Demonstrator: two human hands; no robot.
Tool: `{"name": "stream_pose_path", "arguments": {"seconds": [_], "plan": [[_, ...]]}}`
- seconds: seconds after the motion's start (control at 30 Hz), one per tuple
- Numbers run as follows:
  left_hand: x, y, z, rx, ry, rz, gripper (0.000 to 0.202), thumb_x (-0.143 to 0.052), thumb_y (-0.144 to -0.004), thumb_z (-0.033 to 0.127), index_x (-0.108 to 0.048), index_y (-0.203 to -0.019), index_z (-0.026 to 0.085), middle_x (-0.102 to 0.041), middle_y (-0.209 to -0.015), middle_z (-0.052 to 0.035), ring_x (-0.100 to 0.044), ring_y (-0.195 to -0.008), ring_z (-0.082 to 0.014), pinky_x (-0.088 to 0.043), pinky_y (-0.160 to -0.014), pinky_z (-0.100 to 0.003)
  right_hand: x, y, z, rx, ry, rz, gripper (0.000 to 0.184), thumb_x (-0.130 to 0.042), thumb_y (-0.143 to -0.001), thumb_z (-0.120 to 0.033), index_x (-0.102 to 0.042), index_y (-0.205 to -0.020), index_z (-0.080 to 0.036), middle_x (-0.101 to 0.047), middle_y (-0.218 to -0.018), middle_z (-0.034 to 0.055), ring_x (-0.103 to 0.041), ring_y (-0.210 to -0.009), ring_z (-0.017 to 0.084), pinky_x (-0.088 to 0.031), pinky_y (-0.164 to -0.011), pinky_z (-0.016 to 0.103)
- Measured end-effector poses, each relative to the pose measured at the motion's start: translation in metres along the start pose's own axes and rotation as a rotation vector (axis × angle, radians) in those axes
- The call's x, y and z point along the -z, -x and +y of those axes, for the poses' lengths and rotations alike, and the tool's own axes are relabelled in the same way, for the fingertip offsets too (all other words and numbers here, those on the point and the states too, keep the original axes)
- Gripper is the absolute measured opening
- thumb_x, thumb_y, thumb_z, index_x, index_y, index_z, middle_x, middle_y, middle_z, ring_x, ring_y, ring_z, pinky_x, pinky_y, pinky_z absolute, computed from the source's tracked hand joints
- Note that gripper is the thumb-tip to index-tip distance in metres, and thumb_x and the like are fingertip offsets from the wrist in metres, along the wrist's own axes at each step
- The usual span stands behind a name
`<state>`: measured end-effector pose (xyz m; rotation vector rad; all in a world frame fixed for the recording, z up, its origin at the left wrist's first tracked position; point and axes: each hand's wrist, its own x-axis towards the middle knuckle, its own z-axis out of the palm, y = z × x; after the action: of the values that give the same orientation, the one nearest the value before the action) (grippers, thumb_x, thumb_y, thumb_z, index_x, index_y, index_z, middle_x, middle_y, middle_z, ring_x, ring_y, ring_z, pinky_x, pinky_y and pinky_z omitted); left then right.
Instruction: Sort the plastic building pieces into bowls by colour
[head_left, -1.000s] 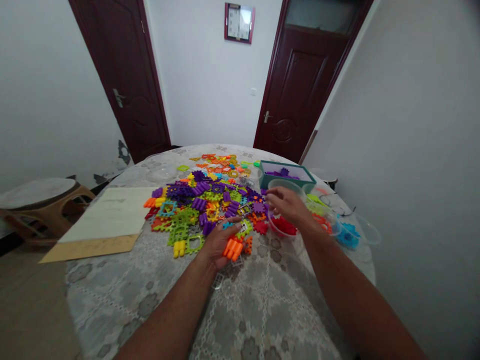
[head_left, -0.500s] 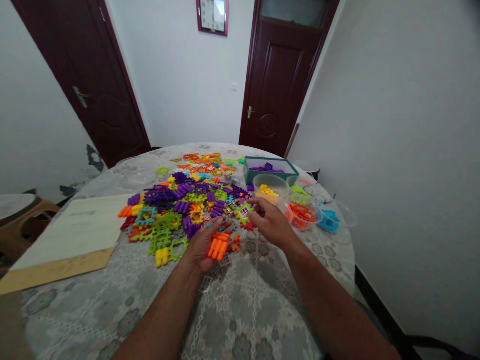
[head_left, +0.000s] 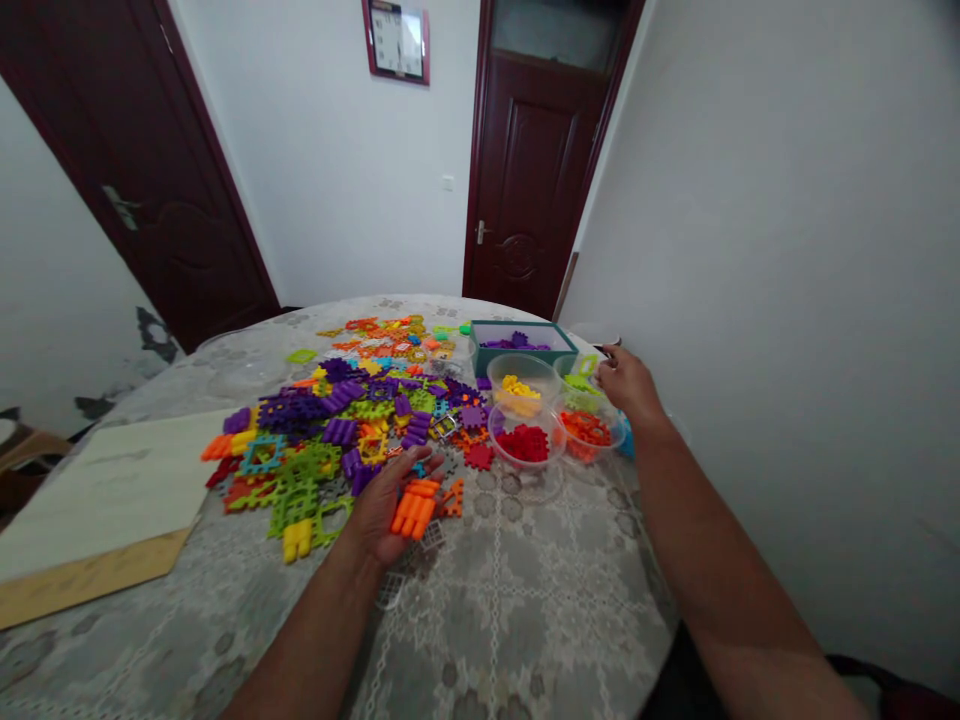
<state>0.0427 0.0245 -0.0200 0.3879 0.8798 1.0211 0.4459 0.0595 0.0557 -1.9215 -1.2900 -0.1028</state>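
Observation:
My left hand (head_left: 386, 510) is turned palm up near the front of the pile, its fingers partly curled around an orange ribbed plastic building block (head_left: 414, 508). Reaching out to the right, my right hand (head_left: 628, 382) hovers over a clear bowl of green pieces. A light-green frame-shaped building piece (head_left: 587, 366) is at its fingertips, apparently pinched; the fingers are small and partly hidden. Beside my left hand lies an orange notched piece (head_left: 453, 498). The pile of mixed building pieces (head_left: 300, 410), purple, green, yellow and orange, spreads beyond my left hand.
Clear bowls hold red pieces (head_left: 523, 443), orange pieces (head_left: 585, 428) and yellow pieces (head_left: 519, 388). A green-rimmed box (head_left: 568, 362) with purple pieces stands behind them. A pale board (head_left: 97, 480) lies at left. More pieces (head_left: 382, 335) are scattered at the back.
My right hand has moved from the pile, where it was at a green piece with a white window, right to the green bowl. The left hand still holds the orange block.

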Motion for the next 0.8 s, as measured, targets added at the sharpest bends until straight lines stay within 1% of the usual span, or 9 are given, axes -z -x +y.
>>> {"name": "stream_pose_path", "arguments": {"seconds": [0.1,0.2,0.3,0.37,0.43,0.5,0.63,0.73,0.8], "plan": [[-0.001,0.001,0.001,0.000,0.015,-0.004,0.011,-0.070,-0.093,0.024,-0.070,-0.101,0.016,-0.077,-0.106,-0.0110,-0.076,-0.076,-0.0213,-0.065,-0.058,-0.033,0.002,0.009,0.003,-0.021,-0.025,0.049,0.049,-0.049,-0.088,-0.022,-0.068,-0.132,-0.012,-0.077,-0.111,0.0149,-0.073,-0.088,0.023,-0.059,-0.084,0.037],[-0.002,0.003,0.001,0.019,0.029,-0.009,0.014,-0.067,-0.095,0.029,-0.069,-0.099,0.015,-0.077,-0.101,-0.0113,-0.076,-0.073,-0.0206,-0.064,-0.056,-0.033,-0.002,0.041,-0.017,0.008,-0.173,0.028,0.044,-0.051,-0.092,-0.029,-0.070,-0.127,-0.013,-0.076,-0.114,0.0152,-0.073,-0.086,0.023,-0.060,-0.082,0.039],[-0.002,0.003,0.000,0.045,0.048,-0.028,0.022,-0.069,-0.095,0.037,-0.068,-0.098,0.015,-0.077,-0.097,-0.0119,-0.076,-0.072,-0.0216,-0.064,-0.057,-0.034,-0.008,0.088,-0.059,0.114,-0.352,-0.195,0.036,-0.057,-0.095,-0.036,-0.072,-0.120,-0.016,-0.076,-0.103,0.0110,-0.072,-0.079,0.021,-0.059,-0.077,0.036],[-0.002,0.003,-0.001,0.042,0.072,-0.049,0.027,-0.068,-0.095,0.041,-0.069,-0.099,0.014,-0.077,-0.095,-0.0123,-0.076,-0.073,-0.0221,-0.063,-0.058,-0.034,-0.011,0.121,-0.091,0.294,-0.392,-0.411,0.028,-0.060,-0.096,-0.035,-0.073,-0.116,-0.020,-0.075,-0.102,0.0082,-0.070,-0.080,0.019,-0.057,-0.080,0.035],[-0.001,0.002,-0.002,0.037,0.102,-0.074,0.031,-0.065,-0.096,0.044,-0.069,-0.099,0.014,-0.077,-0.091,-0.0123,-0.075,-0.071,-0.0226,-0.063,-0.059,-0.036,-0.016,0.153,-0.118,0.496,-0.411,-0.612,0.026,-0.062,-0.097,-0.031,-0.072,-0.120,-0.023,-0.074,-0.110,0.0070,-0.068,-0.084,0.017,-0.057,-0.082,0.034],[-0.001,0.001,-0.003,0.033,0.134,-0.112,0.034,-0.060,-0.098,0.047,-0.069,-0.096,0.013,-0.076,-0.088,-0.0119,-0.075,-0.069,-0.0233,-0.063,-0.061,-0.038,-0.024,0.180,-0.136,0.655,-0.444,-0.719,0.033,-0.067,-0.096,-0.029,-0.066,-0.129,-0.024,-0.069,-0.125,0.0084,-0.068,-0.098,0.019,-0.056,-0.090,0.035],[-0.004,0.001,-0.005,0.027,0.156,-0.124,0.041,-0.052,-0.103,0.046,-0.069,-0.089,0.011,-0.075,-0.083,-0.0125,-0.074,-0.068,-0.0215,-0.062,-0.065,-0.034,-0.050,0.215,-0.145,0.806,-0.343,-0.736,0.046,-0.071,-0.094,-0.031,-0.059,-0.138,-0.024,-0.058,-0.142,0.0132,-0.059,-0.127,0.027,-0.054,-0.100,0.042],[-0.006,0.001,-0.008,0.028,0.128,-0.073,0.038,-0.054,-0.102,0.042,-0.069,-0.087,0.011,-0.074,-0.082,-0.0123,-0.073,-0.068,-0.0202,-0.061,-0.064,-0.031,-0.065,0.224,-0.142,0.794,-0.258,-0.698,0.036,-0.063,-0.098,-0.026,-0.061,-0.134,-0.025,-0.059,-0.138,0.0120,-0.060,-0.124,0.027,-0.054,-0.099,0.042],[-0.007,0.001,-0.011,0.036,0.112,-0.085,0.033,-0.057,-0.101,0.038,-0.069,-0.088,0.011,-0.074,-0.081,-0.0111,-0.073,-0.067,-0.0190,-0.060,-0.063,-0.028,-0.069,0.225,-0.141,0.769,-0.295,-0.674,0.030,-0.058,-0.100,-0.024,-0.063,-0.130,-0.026,-0.062,-0.133,0.0100,-0.061,-0.120,0.024,-0.054,-0.098,0.039]]}}
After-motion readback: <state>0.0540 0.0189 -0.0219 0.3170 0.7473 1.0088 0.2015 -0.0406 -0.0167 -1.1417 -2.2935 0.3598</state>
